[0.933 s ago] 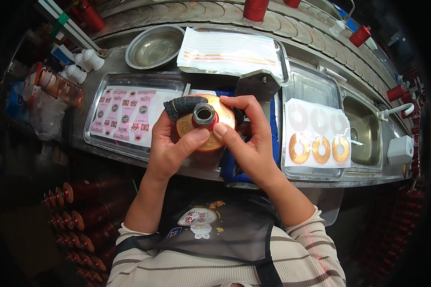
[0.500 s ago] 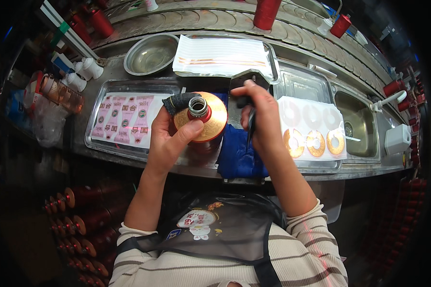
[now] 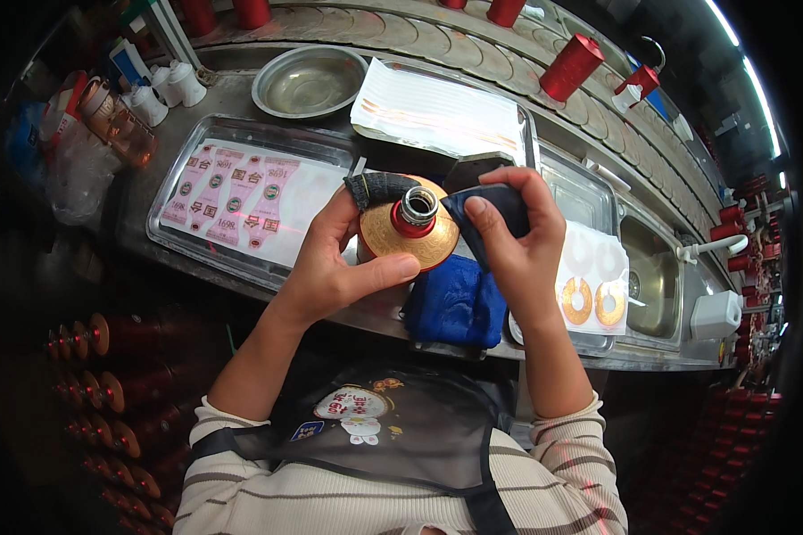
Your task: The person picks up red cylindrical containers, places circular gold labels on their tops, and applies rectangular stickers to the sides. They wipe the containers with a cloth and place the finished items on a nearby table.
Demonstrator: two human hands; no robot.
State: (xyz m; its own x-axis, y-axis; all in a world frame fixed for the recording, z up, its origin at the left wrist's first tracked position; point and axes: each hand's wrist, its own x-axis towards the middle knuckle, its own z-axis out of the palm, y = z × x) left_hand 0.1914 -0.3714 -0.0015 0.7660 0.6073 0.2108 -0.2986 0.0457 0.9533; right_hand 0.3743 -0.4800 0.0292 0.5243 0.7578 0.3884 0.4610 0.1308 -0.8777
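Note:
A red bottle with a gold shoulder (image 3: pixel 382 234) and an uncapped, threaded neck stands tilted toward me between my hands. My left hand (image 3: pixel 330 267) is closed round its side, the thumb lying along the shoulder's near edge; a dark fabric sleeve (image 3: pixel 369 189) covers a finger. Between thumb and fingers, my right hand (image 3: pixel 531 254) pinches a dark blue flat piece (image 3: pixel 492 214), cloth-like in look, its tip at the right edge of the gold shoulder. The bottle's lower body is mostly hidden. Just below lies a folded blue cloth (image 3: pixel 455 312).
A tray (image 3: pixel 161 230) with a sheet of pink labels is at left. Behind are a metal basin (image 3: pixel 308 82) and striped label sheets (image 3: pixel 437 107). Gold ring labels (image 3: pixel 576 301) lie at right before a sink (image 3: pixel 678 308). Red bottles (image 3: pixel 573 67) stand on the conveyor (image 3: pixel 401 49).
My right hand has come down and closer to the bottle, its dark piece now against the shoulder. The bottle and my left hand sit further right in the view, which has turned somewhat.

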